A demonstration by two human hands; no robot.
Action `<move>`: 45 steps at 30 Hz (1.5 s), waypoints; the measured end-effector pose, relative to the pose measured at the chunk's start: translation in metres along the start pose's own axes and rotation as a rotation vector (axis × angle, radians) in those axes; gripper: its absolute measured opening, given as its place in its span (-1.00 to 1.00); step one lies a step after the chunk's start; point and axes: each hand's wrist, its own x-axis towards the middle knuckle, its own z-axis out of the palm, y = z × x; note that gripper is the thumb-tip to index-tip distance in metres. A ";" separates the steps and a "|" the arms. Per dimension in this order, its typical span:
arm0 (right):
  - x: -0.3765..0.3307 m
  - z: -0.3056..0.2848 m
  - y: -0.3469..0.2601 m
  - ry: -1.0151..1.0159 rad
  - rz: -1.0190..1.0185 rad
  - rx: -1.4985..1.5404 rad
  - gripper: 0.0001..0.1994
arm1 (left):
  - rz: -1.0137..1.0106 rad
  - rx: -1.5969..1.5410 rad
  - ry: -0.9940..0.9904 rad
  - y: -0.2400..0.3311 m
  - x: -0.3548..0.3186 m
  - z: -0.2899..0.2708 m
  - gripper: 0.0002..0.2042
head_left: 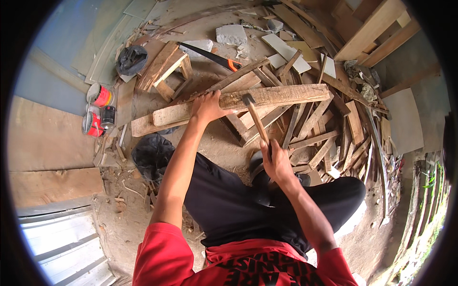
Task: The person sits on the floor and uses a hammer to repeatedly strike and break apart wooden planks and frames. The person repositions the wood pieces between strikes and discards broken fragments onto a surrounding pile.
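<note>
My left hand [208, 107] is closed over a thick, rough wooden beam [281, 95], which lies slanted across other timber in front of me. In my right hand [277, 164] I grip a hammer [258, 123] by the lower part of its wooden handle. The dark hammer head is at the beam's near side, right of my left hand; whether it touches the wood I cannot tell. Beneath the beam, another pale plank [143, 127] sticks out at the left.
A hand saw [210, 56] with an orange-and-black handle lies beyond the beam, beside a small wooden stool-like frame [164, 66]. Scrap wood [329, 133] is heaped at the right. Paint cans [94, 125] stand at the left. Broken concrete [231, 34] lies at the back.
</note>
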 end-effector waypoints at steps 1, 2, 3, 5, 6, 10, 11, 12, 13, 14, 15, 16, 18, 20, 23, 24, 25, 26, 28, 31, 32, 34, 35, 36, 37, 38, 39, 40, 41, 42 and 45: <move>0.009 -0.005 -0.011 -0.015 0.002 0.012 -0.64 | -0.012 -0.020 0.000 -0.003 -0.002 0.002 -0.03; 0.017 -0.013 -0.024 -0.033 0.000 0.027 -0.63 | 0.012 -0.048 0.050 -0.005 -0.003 0.002 -0.04; 0.023 -0.016 -0.033 -0.052 -0.003 0.042 -0.63 | 0.001 -0.054 0.051 -0.007 -0.005 0.002 -0.08; 0.028 -0.016 -0.025 -0.008 -0.130 -0.002 -0.68 | -0.005 -0.072 0.048 0.003 -0.006 -0.009 -0.15; 0.030 -0.014 -0.014 0.017 -0.207 -0.051 -0.69 | -0.003 -0.073 0.057 0.006 -0.006 -0.009 -0.17; 0.041 -0.018 0.008 -0.039 -0.281 -0.101 -0.73 | 0.036 0.012 0.184 -0.005 -0.001 0.017 -0.10; 0.039 -0.024 0.005 -0.058 -0.275 -0.115 -0.72 | 0.023 -0.016 0.143 -0.002 -0.001 0.015 -0.09; 0.041 -0.034 -0.030 -0.074 -0.170 -0.053 -0.71 | -0.001 -0.030 0.091 -0.002 -0.007 0.006 -0.08; 0.041 -0.048 -0.064 -0.120 -0.114 -0.060 -0.67 | -0.026 -0.045 0.051 -0.005 -0.009 -0.001 -0.07; 0.039 -0.060 -0.088 -0.086 -0.177 -0.009 -0.66 | -0.019 -0.037 0.095 -0.006 -0.010 0.002 -0.07; 0.036 -0.068 -0.102 -0.051 -0.235 0.043 -0.64 | -0.025 -0.044 0.058 -0.006 -0.008 0.003 -0.07; 0.035 -0.072 -0.109 -0.004 -0.348 0.093 -0.64 | -0.020 -0.053 0.026 -0.005 -0.001 0.001 -0.07; 0.037 -0.064 -0.084 0.039 -0.545 0.160 -0.64 | -0.006 -0.113 -0.029 -0.004 -0.001 0.002 -0.06; 0.034 -0.032 0.003 -0.012 -0.306 -0.059 -0.68 | 0.023 -0.106 0.051 -0.004 0.002 0.015 -0.07; 0.006 -0.035 0.063 0.061 -0.106 -0.219 -0.68 | -0.027 -0.092 -0.049 -0.007 0.019 -0.010 -0.03; -0.010 -0.040 0.072 0.103 -0.019 -0.183 -0.66 | -0.043 -0.067 -0.067 0.000 0.024 -0.025 -0.01; -0.021 -0.047 0.058 0.051 0.047 -0.174 -0.64 | -0.077 -0.057 -0.153 0.008 -0.003 -0.016 0.01; -0.030 -0.052 0.035 0.036 0.090 -0.132 -0.65 | -0.027 -0.071 0.019 -0.005 -0.006 0.000 0.00; -0.031 -0.049 0.024 0.069 0.018 -0.067 -0.64 | -0.023 0.006 0.024 0.000 -0.002 0.003 -0.06; -0.017 -0.030 0.017 0.028 -0.015 -0.079 -0.64 | -0.025 0.028 0.005 0.006 -0.002 0.000 -0.07; -0.009 -0.027 0.007 0.009 -0.011 -0.074 -0.65 | -0.034 0.030 -0.019 0.007 -0.004 -0.005 -0.07; 0.009 -0.027 -0.019 -0.034 -0.004 -0.068 -0.65 | -0.036 -0.023 -0.049 0.007 -0.001 -0.012 -0.09; 0.015 -0.026 -0.018 -0.011 -0.084 -0.091 -0.65 | -0.039 -0.051 -0.064 0.006 0.000 -0.013 -0.10; 0.020 -0.023 -0.014 0.011 -0.164 -0.114 -0.65 | -0.025 -0.047 -0.032 0.006 -0.002 -0.011 -0.12; 0.027 -0.020 -0.009 0.034 -0.252 -0.138 -0.64 | -0.015 -0.042 0.008 0.003 -0.002 -0.006 -0.13; 0.031 -0.022 -0.005 0.046 -0.312 -0.178 -0.64 | 0.003 -0.040 0.048 0.004 -0.001 -0.006 -0.14; 0.035 -0.024 -0.001 0.060 -0.369 -0.219 -0.65 | -0.003 -0.029 0.040 0.006 0.000 -0.005 -0.15; 0.039 -0.032 -0.002 -0.009 -0.321 -0.245 -0.65 | -0.012 -0.017 0.034 0.009 0.001 -0.005 -0.15; 0.042 -0.037 -0.013 -0.088 -0.273 -0.268 -0.65 | -0.030 -0.005 0.022 0.009 -0.001 -0.004 -0.15; 0.042 -0.045 -0.028 -0.127 -0.215 -0.240 -0.63 | -0.027 -0.036 -0.033 0.005 0.000 -0.006 -0.13; 0.031 -0.061 -0.095 -0.101 -0.152 -0.042 -0.61 | -0.049 -0.084 0.005 -0.004 -0.004 -0.003 -0.11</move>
